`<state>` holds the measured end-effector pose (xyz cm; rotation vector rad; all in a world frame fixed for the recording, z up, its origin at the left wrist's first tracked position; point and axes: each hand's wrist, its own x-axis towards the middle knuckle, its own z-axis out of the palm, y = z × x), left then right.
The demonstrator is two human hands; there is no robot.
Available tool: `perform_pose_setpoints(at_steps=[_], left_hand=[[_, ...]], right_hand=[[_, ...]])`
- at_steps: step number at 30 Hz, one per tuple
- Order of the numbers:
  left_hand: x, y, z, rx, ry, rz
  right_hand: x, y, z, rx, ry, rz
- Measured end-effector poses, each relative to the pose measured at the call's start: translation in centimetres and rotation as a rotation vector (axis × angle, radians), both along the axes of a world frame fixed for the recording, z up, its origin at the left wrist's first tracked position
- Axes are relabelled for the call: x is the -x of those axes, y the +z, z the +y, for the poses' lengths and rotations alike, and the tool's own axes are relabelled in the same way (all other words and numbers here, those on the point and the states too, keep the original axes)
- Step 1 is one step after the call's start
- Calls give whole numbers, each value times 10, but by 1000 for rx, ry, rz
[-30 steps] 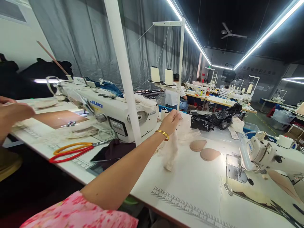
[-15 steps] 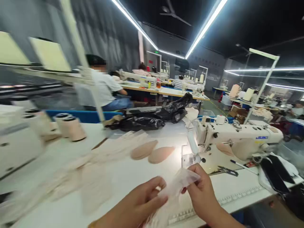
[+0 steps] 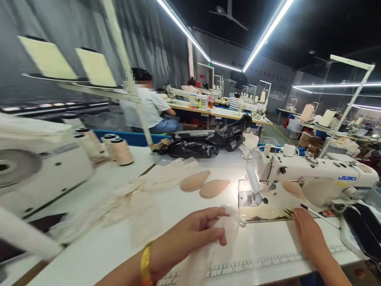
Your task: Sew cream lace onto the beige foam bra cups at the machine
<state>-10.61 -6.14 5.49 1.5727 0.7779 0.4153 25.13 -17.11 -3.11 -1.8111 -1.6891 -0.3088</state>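
Observation:
My left hand, a yellow band at its wrist, holds a piece of sheer pale fabric that hangs down toward the table's front edge. Its thumb and index finger are a little apart, with the cloth around them. Over to the right, my right hand is closed palm-down on the thread snips; only their dark tips show past the fingers. Just beyond the hands stands a white sewing machine with its lamp lit. Two beige teardrop-shaped pads lie left of its needle plate.
A ruler runs along the table's front. Pale fabric spreads to the left, near thread cones. Black plastic lies at the back. A pen and a dark phone-like object are at right. A co-worker sits beyond.
My right hand has let go of the sheer fabric and moved right onto the thread snips. My left hand still has the fabric. The view has turned slightly left.

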Motion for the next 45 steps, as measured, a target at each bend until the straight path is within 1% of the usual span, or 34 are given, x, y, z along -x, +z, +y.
perform_pose_setpoints(at_steps=[2, 3, 4, 6, 7, 11, 13, 15, 17, 18, 19, 20, 21, 22, 23, 24, 25, 26, 27, 29, 31, 33, 34, 36, 39, 42, 44, 45], left_hand=[[-17, 3, -7, 112, -30, -48], [-23, 3, -9, 154, -41, -71], [-27, 3, -11, 182, -49, -91], [-30, 0, -11, 196, -60, -114], [-31, -3, -11, 189, -66, -117], [-33, -11, -12, 156, -106, -117], [-34, -13, -12, 152, -137, -127], [-29, -9, -10, 103, -171, -88], [-16, 2, -2, -25, -172, 44], [-6, 10, 4, -134, -129, 128], [6, 18, 12, -270, -36, 214], [18, 26, 20, -447, 125, 276], [29, 32, 29, -657, 316, 312], [38, 37, 37, -839, 463, 324], [44, 38, 43, -969, 555, 325], [46, 36, 46, -1044, 580, 317], [44, 31, 47, -1066, 540, 308], [38, 23, 45, -1049, 453, 303], [29, 12, 40, -1011, 337, 299], [5, -11, 27, -962, 138, 306], [-19, -31, 14, -969, 33, 323], [-35, -43, 7, -969, -18, 347], [-40, -45, 7, -945, -25, 357], [-43, -44, 13, -854, -4, 371], [-35, -38, 32, -726, 80, 381], [-22, -32, 45, -678, 172, 403], [-14, -27, 43, -683, 249, 371], [-11, -24, 39, -685, 250, 320]], right_hand=[[26, 5, -2, 53, 54, 132], [42, 10, -3, 57, 122, 157], [58, 16, -3, 46, 204, 139], [88, 27, 0, 2, 358, 14], [101, 32, 4, -38, 363, -58], [138, 43, 20, -216, 244, -299], [148, 47, 23, -241, 247, -351], [149, 51, 22, -226, 261, -333], [139, 52, 18, -181, 254, -270], [129, 51, 16, -156, 225, -240], [116, 48, 13, -131, 183, -218], [100, 43, 11, -104, 130, -213], [82, 37, 9, -79, 54, -222], [64, 30, 8, -46, -12, -240], [46, 22, 7, -18, -66, -258], [31, 15, 6, 10, -93, -279], [18, 9, 6, 15, -106, -310], [10, 4, 6, 2, -117, -334], [7, 1, 7, -12, -103, -339], [12, 0, 8, -36, -3, -287], [30, 4, 9, -4, 179, -194], [51, 10, 10, 66, 341, -145], [60, 12, 11, 90, 395, -138], [74, 16, 13, 92, 478, -132], [85, 21, 17, 68, 568, -60], [92, 29, 18, 99, 632, 84], [96, 38, 17, 115, 665, 172], [99, 42, 17, 124, 671, 209]])
